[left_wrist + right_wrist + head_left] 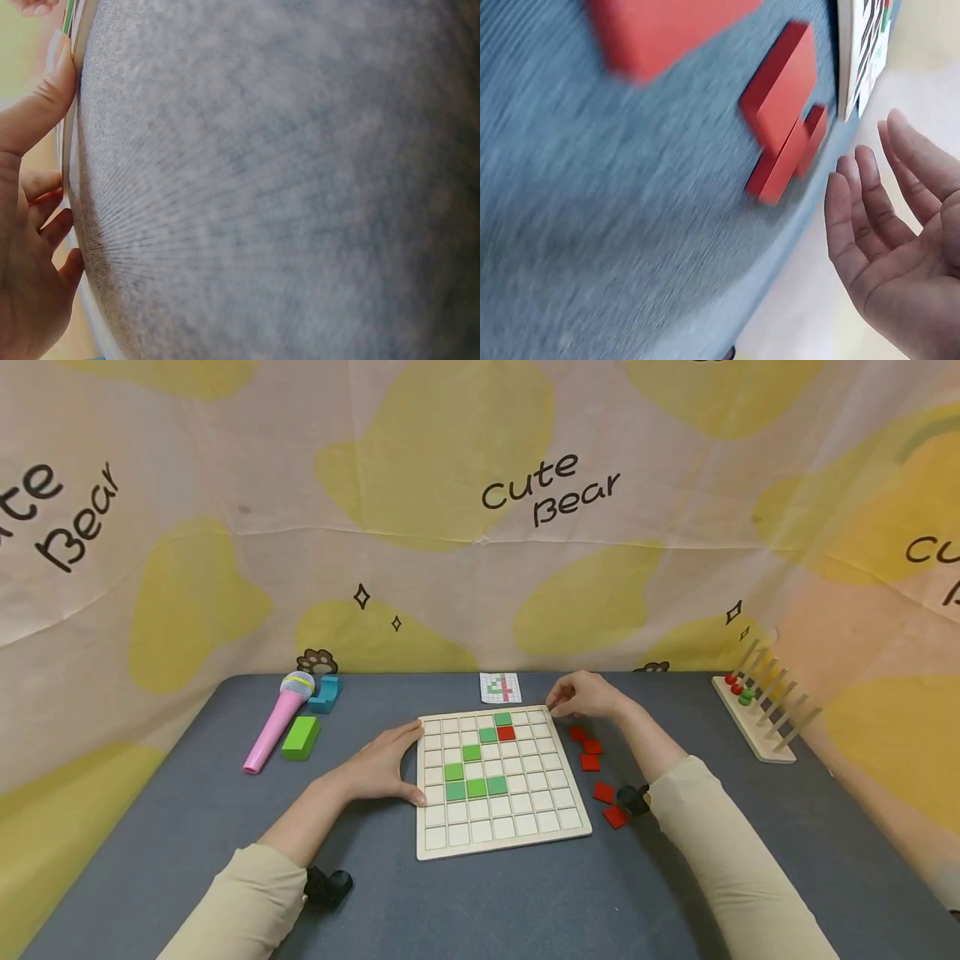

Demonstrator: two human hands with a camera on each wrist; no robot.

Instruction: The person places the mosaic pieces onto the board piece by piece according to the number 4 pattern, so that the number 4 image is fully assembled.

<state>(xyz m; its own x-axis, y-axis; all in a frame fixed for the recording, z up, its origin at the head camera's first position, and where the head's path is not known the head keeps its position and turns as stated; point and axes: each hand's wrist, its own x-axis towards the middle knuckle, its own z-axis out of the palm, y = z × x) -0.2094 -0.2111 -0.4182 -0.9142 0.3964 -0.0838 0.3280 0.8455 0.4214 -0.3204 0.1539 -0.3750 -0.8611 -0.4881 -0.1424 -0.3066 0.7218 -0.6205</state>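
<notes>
A wooden grid board lies in the middle of the grey table. Several green tiles and one red tile sit in its cells. My left hand rests flat against the board's left edge, thumb pressed to the rim. At the board's far right corner hovers my right hand; its fingers are relaxed and hold nothing in the right wrist view. Loose red tiles lie just right of the board, close to that hand, and show as red tiles in the wrist view.
A small pattern card lies behind the board. At the back left are a pink toy microphone, a green block and a teal block. A wooden peg rack with beads stands at the far right. A printed cloth hangs behind.
</notes>
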